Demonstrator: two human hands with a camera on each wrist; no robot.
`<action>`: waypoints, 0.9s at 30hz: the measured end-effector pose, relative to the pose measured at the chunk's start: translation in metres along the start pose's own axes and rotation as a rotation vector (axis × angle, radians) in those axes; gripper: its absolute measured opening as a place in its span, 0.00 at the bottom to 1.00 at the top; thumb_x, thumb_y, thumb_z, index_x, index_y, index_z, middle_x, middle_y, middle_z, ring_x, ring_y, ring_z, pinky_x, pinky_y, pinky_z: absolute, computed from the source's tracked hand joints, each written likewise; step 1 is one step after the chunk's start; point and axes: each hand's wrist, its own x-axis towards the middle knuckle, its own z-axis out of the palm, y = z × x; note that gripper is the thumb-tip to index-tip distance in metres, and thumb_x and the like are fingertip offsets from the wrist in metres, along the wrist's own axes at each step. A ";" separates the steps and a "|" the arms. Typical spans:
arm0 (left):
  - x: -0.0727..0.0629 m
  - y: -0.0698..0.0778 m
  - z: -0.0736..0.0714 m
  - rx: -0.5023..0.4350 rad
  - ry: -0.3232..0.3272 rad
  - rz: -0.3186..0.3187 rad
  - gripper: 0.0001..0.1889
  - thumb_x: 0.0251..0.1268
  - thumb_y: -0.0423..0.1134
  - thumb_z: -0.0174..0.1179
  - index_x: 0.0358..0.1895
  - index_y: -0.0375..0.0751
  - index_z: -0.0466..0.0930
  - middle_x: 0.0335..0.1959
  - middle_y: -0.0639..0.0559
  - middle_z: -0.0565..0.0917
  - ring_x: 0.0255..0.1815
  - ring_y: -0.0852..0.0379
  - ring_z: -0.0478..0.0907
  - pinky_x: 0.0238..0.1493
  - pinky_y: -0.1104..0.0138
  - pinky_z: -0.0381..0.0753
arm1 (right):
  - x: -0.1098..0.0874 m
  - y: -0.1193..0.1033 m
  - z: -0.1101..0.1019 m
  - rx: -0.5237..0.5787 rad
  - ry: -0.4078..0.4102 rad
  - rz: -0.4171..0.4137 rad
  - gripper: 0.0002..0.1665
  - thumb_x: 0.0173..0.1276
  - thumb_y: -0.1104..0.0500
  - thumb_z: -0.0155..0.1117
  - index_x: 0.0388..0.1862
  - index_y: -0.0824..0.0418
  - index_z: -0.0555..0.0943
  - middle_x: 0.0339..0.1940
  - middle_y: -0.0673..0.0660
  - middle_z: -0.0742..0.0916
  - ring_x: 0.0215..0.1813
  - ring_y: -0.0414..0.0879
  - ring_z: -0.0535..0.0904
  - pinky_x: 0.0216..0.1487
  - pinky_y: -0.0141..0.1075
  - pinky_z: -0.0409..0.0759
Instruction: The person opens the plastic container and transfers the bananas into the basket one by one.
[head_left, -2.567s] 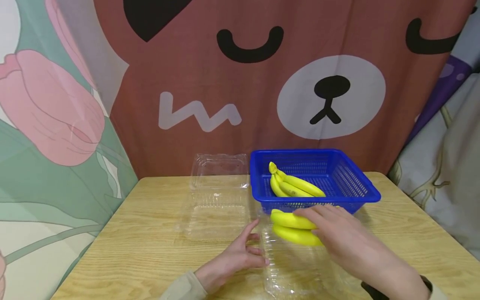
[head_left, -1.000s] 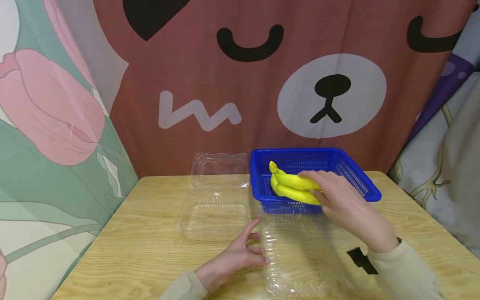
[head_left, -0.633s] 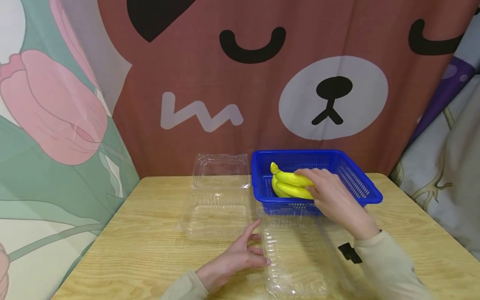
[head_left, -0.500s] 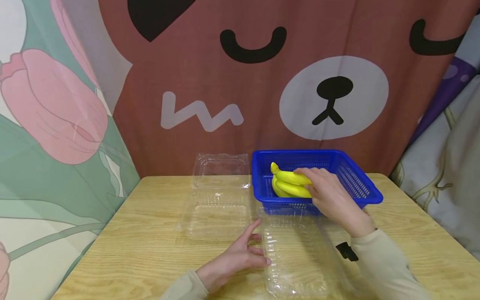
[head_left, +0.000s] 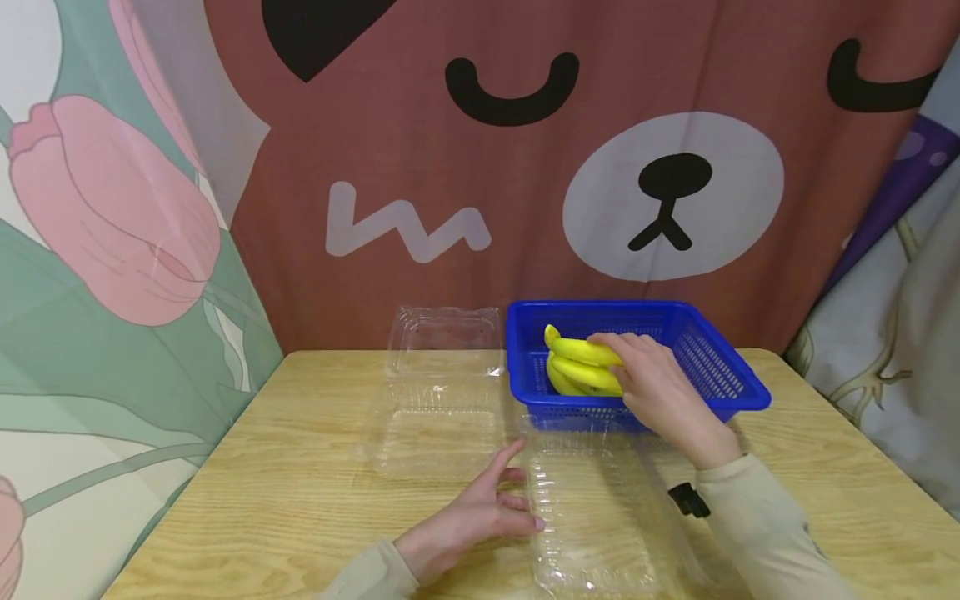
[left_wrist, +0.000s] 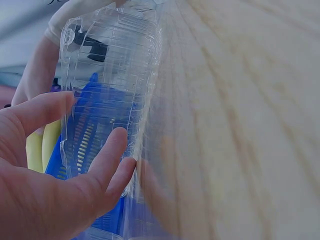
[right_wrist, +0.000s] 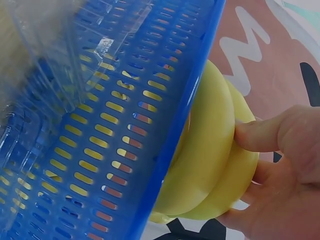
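Note:
Over the front of the blue basket (head_left: 626,402), my right hand (head_left: 663,396) grips a bunch of yellow bananas (head_left: 583,352), thumb on the near side. Another bunch (head_left: 561,385) lies under it in the basket, mostly covered. The right wrist view shows the bananas (right_wrist: 212,145) behind the basket's slotted wall, fingers partly hidden. My left hand (head_left: 472,518) stands at the left side of a clear plastic container (head_left: 542,492), thumb and fingers spread, fingertips at its ridged wall. In the left wrist view this container (left_wrist: 107,55) holds no fruit.
A second clear container (head_left: 435,404) with its lid raised stands left of the basket, at the back of the wooden table (head_left: 277,475). A printed curtain (head_left: 420,150) hangs behind. A black strap (head_left: 688,500) is at the right sleeve.
My right hand has carried the bananas from above the near container back into the basket and lowered them onto the other bunch. The left hand has stayed put.

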 end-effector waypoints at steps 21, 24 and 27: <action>0.000 0.001 0.003 -0.011 0.023 0.006 0.55 0.46 0.24 0.69 0.79 0.53 0.49 0.66 0.39 0.62 0.50 0.46 0.75 0.45 0.60 0.82 | 0.000 0.002 0.017 0.065 -0.068 0.002 0.26 0.67 0.74 0.58 0.63 0.60 0.76 0.54 0.61 0.83 0.53 0.59 0.76 0.54 0.58 0.73; 0.000 0.001 0.003 -0.014 0.021 0.003 0.55 0.46 0.24 0.69 0.79 0.54 0.49 0.67 0.39 0.62 0.51 0.46 0.74 0.45 0.60 0.82 | -0.001 0.002 0.017 0.067 -0.074 0.007 0.24 0.67 0.74 0.58 0.62 0.61 0.77 0.53 0.60 0.83 0.53 0.59 0.75 0.55 0.57 0.74; -0.001 0.001 0.003 -0.007 0.020 0.001 0.56 0.46 0.24 0.69 0.79 0.55 0.49 0.67 0.39 0.61 0.51 0.46 0.74 0.46 0.59 0.82 | 0.000 0.002 0.018 0.066 -0.068 0.005 0.24 0.67 0.75 0.58 0.61 0.61 0.77 0.53 0.60 0.83 0.54 0.59 0.75 0.55 0.57 0.74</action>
